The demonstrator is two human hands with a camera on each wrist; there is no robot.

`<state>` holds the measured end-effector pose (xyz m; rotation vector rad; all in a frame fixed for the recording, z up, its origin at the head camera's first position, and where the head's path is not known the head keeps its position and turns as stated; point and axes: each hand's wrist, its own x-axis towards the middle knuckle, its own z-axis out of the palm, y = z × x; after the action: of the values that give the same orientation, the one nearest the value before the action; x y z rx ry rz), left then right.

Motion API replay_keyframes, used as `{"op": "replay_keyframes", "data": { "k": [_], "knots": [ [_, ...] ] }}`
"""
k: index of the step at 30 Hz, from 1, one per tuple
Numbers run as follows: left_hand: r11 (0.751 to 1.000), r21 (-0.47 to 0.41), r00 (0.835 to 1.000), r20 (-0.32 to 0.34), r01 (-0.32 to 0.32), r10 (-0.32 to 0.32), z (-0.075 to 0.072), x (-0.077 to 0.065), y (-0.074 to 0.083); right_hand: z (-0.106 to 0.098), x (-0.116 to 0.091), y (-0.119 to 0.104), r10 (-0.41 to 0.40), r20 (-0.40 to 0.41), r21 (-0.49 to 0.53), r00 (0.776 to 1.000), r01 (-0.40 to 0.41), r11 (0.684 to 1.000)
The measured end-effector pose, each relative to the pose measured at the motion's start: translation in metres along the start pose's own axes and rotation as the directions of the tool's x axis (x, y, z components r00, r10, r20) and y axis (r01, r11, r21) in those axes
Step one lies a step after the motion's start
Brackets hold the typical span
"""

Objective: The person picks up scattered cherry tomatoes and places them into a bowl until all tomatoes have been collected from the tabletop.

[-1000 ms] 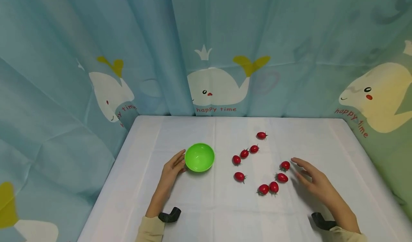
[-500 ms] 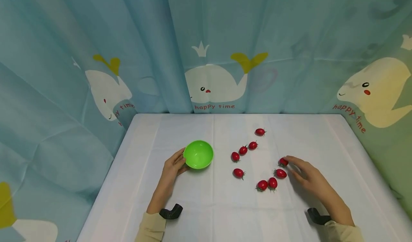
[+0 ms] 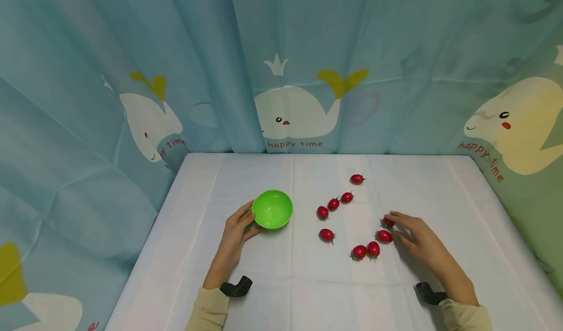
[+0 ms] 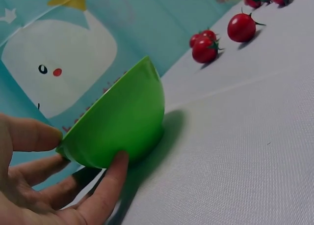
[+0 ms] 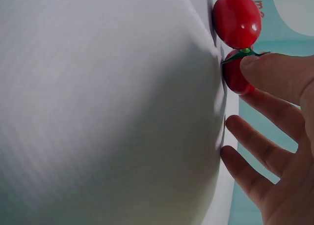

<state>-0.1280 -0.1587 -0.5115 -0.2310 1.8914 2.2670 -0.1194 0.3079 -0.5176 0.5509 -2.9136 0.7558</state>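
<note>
My left hand [image 3: 234, 235] holds a green bowl [image 3: 272, 209] at its left side. In the left wrist view, one fingertip sits at the rim of the bowl [image 4: 122, 117] and another digit presses low on its wall. On the right, my right hand [image 3: 424, 240] has thumb and index finger at a cherry tomato [image 3: 387, 221], partly covered by the fingers. The right wrist view shows the thumb across that cherry tomato [image 5: 236, 77], the index finger behind it and the other fingers spread. Another cherry tomato [image 3: 384, 236] lies close beside it.
Between bowl and right hand, several more cherry tomatoes lie scattered, among them a pair [image 3: 358, 252] nearer me and one [image 3: 357, 179] farthest back. A white cloth [image 3: 308, 297] covers the table. Blue whale-print curtains [image 3: 211, 52] hang behind and at the sides.
My right hand has moved left to the nearest cherry tomato and put thumb and index finger to it. My left fingers have closed further round the bowl, which has barely moved.
</note>
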Motion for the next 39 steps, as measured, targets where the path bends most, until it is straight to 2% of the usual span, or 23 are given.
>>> {"op": "replay_keyframes", "data": {
  "k": [3,10,25,27,34,39],
  "knots": [
    [1.000,-0.006,1.000,-0.008,-0.001,0.001,-0.0002,0.0001,0.0000,0.0015,0.0009,-0.0009,0.018,-0.007,0.006,1.000,-0.018,1.000],
    [1.000,-0.008,1.000,0.003,-0.010,0.010,-0.0011,0.0004,-0.0024,0.0036,-0.0003,-0.0034,0.050,-0.078,0.002,0.996,-0.050,0.999],
    [1.000,-0.020,1.000,0.009,-0.002,0.002,-0.0030,0.0004,-0.0046,0.0014,-0.0011,0.0015,0.132,-0.043,0.073,0.990,-0.128,0.989],
    [1.000,-0.023,1.000,0.008,-0.004,0.004,-0.0032,-0.0007,-0.0045,0.0006,-0.0014,0.0014,0.130,-0.053,0.087,0.990,-0.125,0.988],
    [1.000,-0.021,1.000,0.006,-0.004,0.004,-0.0022,-0.0019,-0.0030,-0.0027,0.0009,0.0017,0.070,-0.164,0.164,0.984,-0.043,0.985],
    [1.000,-0.023,1.000,0.008,-0.001,0.001,-0.0022,-0.0002,-0.0031,-0.0024,0.0050,-0.0017,0.085,-0.167,0.220,0.982,-0.047,0.974]
  ]
}}
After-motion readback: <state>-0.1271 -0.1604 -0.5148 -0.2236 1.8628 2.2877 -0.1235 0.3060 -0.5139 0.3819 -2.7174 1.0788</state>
